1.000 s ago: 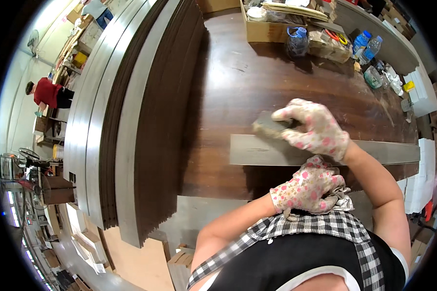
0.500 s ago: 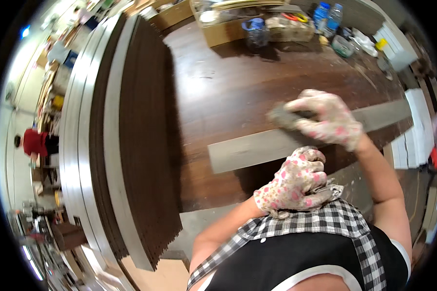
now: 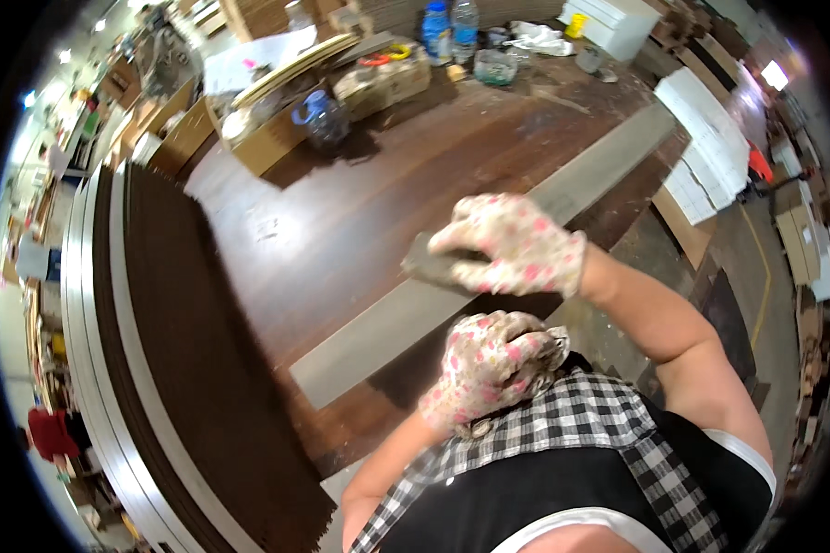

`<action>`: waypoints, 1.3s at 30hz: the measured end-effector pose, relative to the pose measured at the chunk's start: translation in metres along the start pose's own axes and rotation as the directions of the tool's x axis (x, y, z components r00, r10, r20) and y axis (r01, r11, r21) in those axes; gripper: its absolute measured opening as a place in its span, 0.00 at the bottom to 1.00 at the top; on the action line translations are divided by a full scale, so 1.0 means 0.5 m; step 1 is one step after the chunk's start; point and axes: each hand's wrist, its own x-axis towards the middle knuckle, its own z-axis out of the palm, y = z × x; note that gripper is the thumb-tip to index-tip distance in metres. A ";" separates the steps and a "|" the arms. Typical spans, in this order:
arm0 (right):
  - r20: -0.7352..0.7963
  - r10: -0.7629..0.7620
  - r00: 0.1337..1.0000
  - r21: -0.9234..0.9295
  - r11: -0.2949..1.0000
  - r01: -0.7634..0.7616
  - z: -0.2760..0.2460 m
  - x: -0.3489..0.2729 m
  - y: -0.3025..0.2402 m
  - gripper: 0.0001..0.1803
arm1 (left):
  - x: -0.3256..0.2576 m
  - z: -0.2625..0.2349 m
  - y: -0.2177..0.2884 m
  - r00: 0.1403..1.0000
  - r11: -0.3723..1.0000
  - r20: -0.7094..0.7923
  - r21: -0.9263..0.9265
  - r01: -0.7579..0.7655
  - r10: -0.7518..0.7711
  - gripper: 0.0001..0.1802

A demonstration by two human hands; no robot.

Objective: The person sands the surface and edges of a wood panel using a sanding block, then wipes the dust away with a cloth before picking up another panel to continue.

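Now we hold a grey block (image 3: 426, 265) clamped in our right hand (image 3: 512, 244) on the grey strip (image 3: 406, 318), whose long axis runs lower-left to upper-right across the table (image 3: 341, 203), left hand (image 3: 489, 364) curled empty-looking just beside it.

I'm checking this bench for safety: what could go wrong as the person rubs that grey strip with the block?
1. The long grey strip lies loose on the dark table; only the left hand is near it, so it may slide under the pressing right hand.
2. The dark block sits at the strip's edge and could slip off.
3. The stacked dark boards crowd the left side.
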 end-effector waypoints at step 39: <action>-0.127 0.085 0.988 -0.188 0.976 -0.108 -0.399 -0.323 0.644 0.12 | 0.527 0.285 -0.031 0.732 0.415 -0.264 0.682 0.602 -0.628 0.24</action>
